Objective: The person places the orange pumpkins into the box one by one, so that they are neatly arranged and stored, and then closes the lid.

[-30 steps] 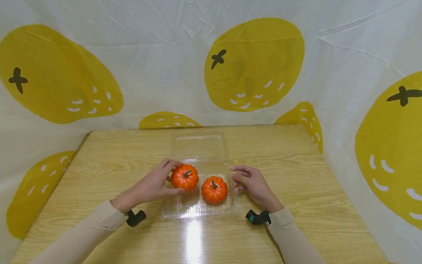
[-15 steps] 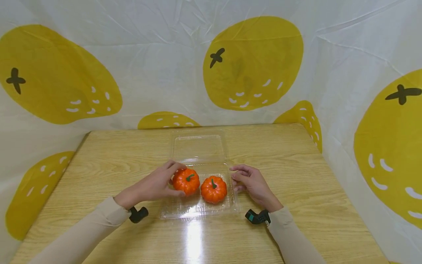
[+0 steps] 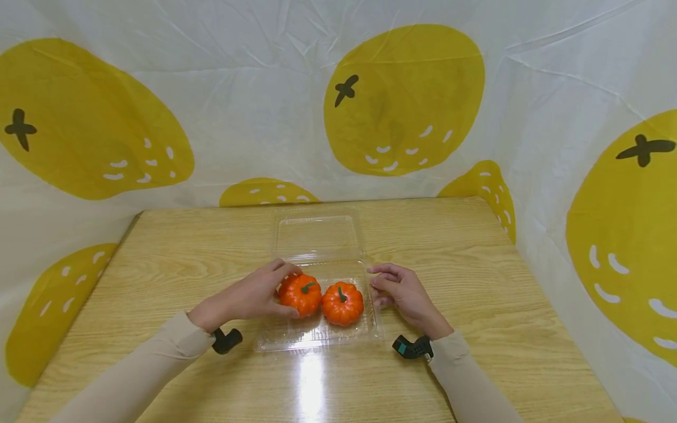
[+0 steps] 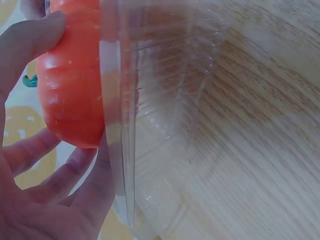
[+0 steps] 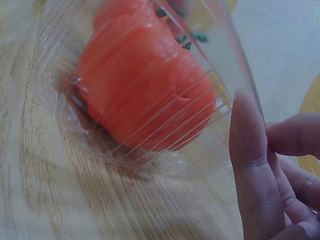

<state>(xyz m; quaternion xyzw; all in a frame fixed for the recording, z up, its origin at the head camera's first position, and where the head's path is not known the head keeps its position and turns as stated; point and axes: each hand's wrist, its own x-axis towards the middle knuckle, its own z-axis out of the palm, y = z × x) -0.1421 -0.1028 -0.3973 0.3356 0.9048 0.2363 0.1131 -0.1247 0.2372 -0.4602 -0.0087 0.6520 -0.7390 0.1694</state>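
Two small orange toy pumpkins with green stems sit side by side over the tray of a clear plastic clamshell container (image 3: 317, 341). My left hand (image 3: 254, 296) grips the left pumpkin (image 3: 299, 295), thumb on the near side and fingers round the far side. In the left wrist view that pumpkin (image 4: 72, 85) is beside the container's rim (image 4: 112, 100). The right pumpkin (image 3: 342, 304) rests in the tray, and seen through the ribbed wall in the right wrist view. At the container's right edge, my right hand (image 3: 404, 298) pinches the rim between thumb and finger.
The container's lid (image 3: 317, 232) lies folded back, flat, on the far part of the wooden table (image 3: 449, 247). A white cloth with yellow fruit prints (image 3: 407, 100) hangs behind and at both sides. Black wrist cameras are strapped below both hands.
The left hand has brought its pumpkin slightly down and to the right, close against the other one. The right hand has stayed at the rim.
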